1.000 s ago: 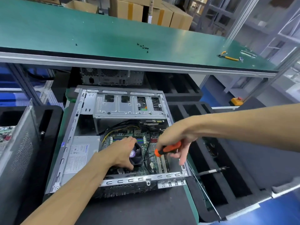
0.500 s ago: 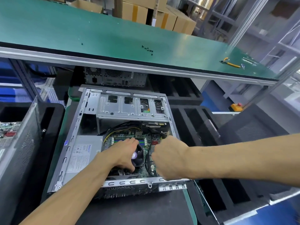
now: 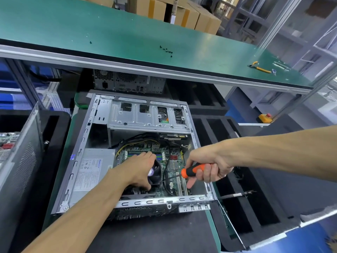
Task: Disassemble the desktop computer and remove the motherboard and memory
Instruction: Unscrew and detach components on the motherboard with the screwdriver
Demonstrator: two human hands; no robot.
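An open desktop computer case (image 3: 80, 154) lies on its side in front of me, its green motherboard (image 3: 172, 179) exposed inside. My left hand (image 3: 140, 168) rests on the black CPU cooler fan (image 3: 155, 173), fingers wrapped around its near side. My right hand (image 3: 206, 165) is closed on an orange and black screwdriver (image 3: 191, 170), whose dark shaft points down-left at the motherboard next to the expansion slots. Green memory slots (image 3: 133, 155) show just beyond my left hand. A grey power supply (image 3: 93, 170) fills the case's left part.
A green workbench (image 3: 109, 33) runs across above the case, with several small black screws (image 3: 166, 51) and yellow-handled pliers (image 3: 259, 67) on it. Another computer (image 3: 127, 82) stands under the bench. Black foam trays (image 3: 246, 207) lie at right, a grey case panel (image 3: 20, 161) at left.
My right hand drew back to the right, so the orange screwdriver shows again, tip toward the board. My left hand stayed on the cooler fan.
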